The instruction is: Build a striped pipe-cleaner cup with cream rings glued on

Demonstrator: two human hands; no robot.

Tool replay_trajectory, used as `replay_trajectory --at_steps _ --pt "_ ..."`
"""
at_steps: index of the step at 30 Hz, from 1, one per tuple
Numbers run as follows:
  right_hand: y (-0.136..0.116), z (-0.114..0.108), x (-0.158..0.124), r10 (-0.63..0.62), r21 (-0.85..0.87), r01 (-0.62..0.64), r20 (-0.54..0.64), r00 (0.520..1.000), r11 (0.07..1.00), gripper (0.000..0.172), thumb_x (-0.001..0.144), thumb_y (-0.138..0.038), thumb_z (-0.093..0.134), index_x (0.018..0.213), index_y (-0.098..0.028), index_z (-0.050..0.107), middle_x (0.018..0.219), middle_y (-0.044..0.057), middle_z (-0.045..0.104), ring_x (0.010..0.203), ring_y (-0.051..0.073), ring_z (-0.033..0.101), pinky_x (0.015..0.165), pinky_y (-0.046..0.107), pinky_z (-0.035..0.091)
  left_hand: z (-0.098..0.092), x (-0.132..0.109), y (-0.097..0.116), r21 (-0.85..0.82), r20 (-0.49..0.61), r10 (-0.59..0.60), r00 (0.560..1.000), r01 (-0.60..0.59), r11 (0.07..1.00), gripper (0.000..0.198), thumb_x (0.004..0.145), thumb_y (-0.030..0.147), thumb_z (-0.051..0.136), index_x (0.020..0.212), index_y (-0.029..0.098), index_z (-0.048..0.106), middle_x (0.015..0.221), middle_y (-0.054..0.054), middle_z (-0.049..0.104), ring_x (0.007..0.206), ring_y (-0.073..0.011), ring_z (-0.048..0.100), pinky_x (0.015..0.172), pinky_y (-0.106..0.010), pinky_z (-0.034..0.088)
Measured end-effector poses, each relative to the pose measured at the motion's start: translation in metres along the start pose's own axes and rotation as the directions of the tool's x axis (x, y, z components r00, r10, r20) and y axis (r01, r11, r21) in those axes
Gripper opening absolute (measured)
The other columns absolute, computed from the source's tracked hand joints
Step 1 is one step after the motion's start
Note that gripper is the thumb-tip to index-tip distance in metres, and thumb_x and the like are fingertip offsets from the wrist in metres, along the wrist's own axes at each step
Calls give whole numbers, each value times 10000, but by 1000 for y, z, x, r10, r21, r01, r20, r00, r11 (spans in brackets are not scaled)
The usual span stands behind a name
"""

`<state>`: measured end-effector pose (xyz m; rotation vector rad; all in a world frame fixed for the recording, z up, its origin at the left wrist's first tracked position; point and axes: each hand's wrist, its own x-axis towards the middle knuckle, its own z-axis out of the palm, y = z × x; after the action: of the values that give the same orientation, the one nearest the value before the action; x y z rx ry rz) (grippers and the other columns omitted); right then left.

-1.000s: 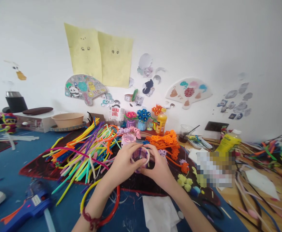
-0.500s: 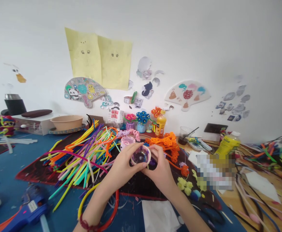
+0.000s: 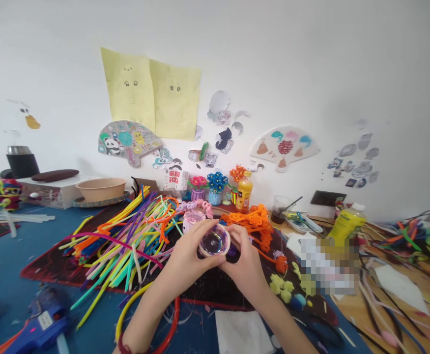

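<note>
Glue gun (image 3: 43,322): lying at the table's left edge, well apart from your hands.
Pipe cleaners (image 3: 126,236): fanned out just left of your hands.
Left hand (image 3: 185,258): closed around the small cup (image 3: 214,242), fingers curling over its left side.
Small cup: held above the dark mat (image 3: 207,280); you are tipping its mouth further toward you than a second ago.
Right hand (image 3: 246,265): gripping the cup's right side, thumb on the pale rim.
Orange loops (image 3: 253,221): lying just behind your right hand.

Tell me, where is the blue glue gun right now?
The blue glue gun lies at the bottom left of the head view, on the blue table, left of the pile of colourful pipe cleaners.
</note>
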<state>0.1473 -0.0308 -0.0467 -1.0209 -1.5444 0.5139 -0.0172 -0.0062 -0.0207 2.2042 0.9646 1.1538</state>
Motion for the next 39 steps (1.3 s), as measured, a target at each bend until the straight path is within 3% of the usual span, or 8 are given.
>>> replay_trajectory --at_steps 6,31,39 --pt "-1 0 -1 -9 6 9 -30 1000 1000 560 681 -201 749 1120 -254 407 1124 80 716 1080 243 678 877 334 559 0 0 -1 15 9 8 1000 -8 1000 621 761 283 754 1336 280 521 1409 -66 554 1294 -265 512 1104 -430 395" --pt "-1 -3 0 -61 -28 61 -10 998 998 543 706 -171 755 1165 -254 478 1173 59 703 1104 234 668 902 323 539 -1 -1 2 23 -15 39 999 -38 999 602 772 310 739 1332 263 522 1382 -76 575 1264 -276 539 1072 -428 430" --pt "0 -2 1 9 13 -9 -14 1000 1000 655 723 -277 787 1238 -247 385 1239 117 675 1149 280 641 989 440 483 -1 0 3 -104 -48 -58 997 53 993 716 753 357 756 1396 250 461 1427 -104 541 1298 -296 517 1099 -451 401"
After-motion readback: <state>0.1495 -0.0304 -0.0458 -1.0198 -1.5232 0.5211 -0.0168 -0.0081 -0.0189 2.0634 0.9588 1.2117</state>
